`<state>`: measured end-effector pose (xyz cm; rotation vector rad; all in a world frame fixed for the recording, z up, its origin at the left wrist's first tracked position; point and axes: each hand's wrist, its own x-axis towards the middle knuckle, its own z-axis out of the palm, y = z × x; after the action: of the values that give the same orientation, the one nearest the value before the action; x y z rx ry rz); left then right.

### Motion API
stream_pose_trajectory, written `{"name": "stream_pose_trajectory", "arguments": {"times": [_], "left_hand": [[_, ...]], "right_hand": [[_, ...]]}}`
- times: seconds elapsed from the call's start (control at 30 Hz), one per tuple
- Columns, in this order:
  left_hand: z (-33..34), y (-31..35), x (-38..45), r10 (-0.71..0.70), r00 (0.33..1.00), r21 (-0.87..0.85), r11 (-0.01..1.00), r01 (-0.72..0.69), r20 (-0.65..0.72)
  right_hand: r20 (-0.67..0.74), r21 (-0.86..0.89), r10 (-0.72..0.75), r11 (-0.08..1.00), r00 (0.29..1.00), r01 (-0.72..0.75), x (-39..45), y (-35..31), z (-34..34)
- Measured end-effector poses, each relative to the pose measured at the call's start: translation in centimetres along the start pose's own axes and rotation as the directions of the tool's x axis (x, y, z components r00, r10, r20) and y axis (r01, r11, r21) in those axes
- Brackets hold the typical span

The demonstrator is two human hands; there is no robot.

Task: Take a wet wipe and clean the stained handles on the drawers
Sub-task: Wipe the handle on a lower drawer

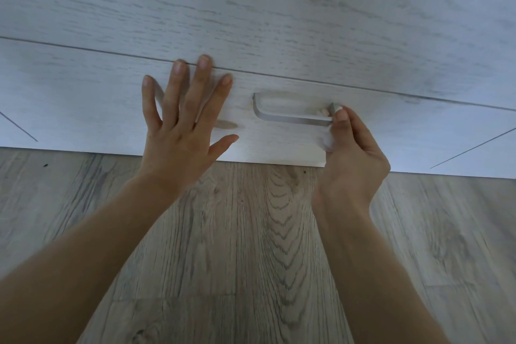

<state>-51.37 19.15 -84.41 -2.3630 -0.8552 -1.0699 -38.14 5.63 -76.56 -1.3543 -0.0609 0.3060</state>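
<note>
A grey bar handle [290,117] sits on the bottom drawer front [83,109], a whitewashed wood panel. My right hand [353,153] pinches a white wet wipe [329,139] around the handle's right end, with the wipe bunched under my thumb and fingers. My left hand [184,126] lies flat with fingers spread on the drawer front, just left of the handle; its fingertips reach the gap to the drawer above [251,8]. A brownish smudge [224,124] shows on the panel beside my left thumb.
Grey wood-grain floor [251,246] runs below the drawer's lower edge. Thin seams mark neighbouring panels at the far left [19,127] and far right [472,148].
</note>
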Motion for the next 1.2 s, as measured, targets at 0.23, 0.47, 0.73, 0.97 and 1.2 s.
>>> {"name": "stream_pose_trajectory", "arguments": {"times": [0.23, 0.47, 0.73, 0.97, 1.2], "left_hand": [[-0.1, 0.2, 0.1, 0.015, 1.000, 0.021, 1.000, -0.015, 0.002], [-0.8, -0.2, 0.1, 0.031, 0.999, 0.022, 0.999, -0.032, 0.022], [-1.0, -1.1, -0.2, 0.078, 0.997, 0.071, 0.994, -0.078, 0.011], [-1.0, -0.7, 0.0, 0.061, 0.998, 0.052, 0.997, -0.061, -0.010], [-1.6, -0.2, 0.2, 0.042, 0.999, 0.038, 0.998, -0.042, 0.021]], "right_hand": [[-0.047, 0.073, 0.027, 0.997, 0.999, -0.023, -2.0, 0.4, -0.1], [-0.076, 0.061, 0.049, 0.997, 0.996, -0.044, -3.6, 1.0, 1.1], [0.110, -0.143, -0.197, 0.967, 0.974, 0.212, -6.7, 2.0, 3.6], [0.074, -0.228, -0.311, 0.919, 0.947, 0.320, -6.3, 2.5, 6.2], [0.067, -0.236, -0.318, 0.916, 0.946, 0.325, -5.8, 2.4, 5.9]]}}
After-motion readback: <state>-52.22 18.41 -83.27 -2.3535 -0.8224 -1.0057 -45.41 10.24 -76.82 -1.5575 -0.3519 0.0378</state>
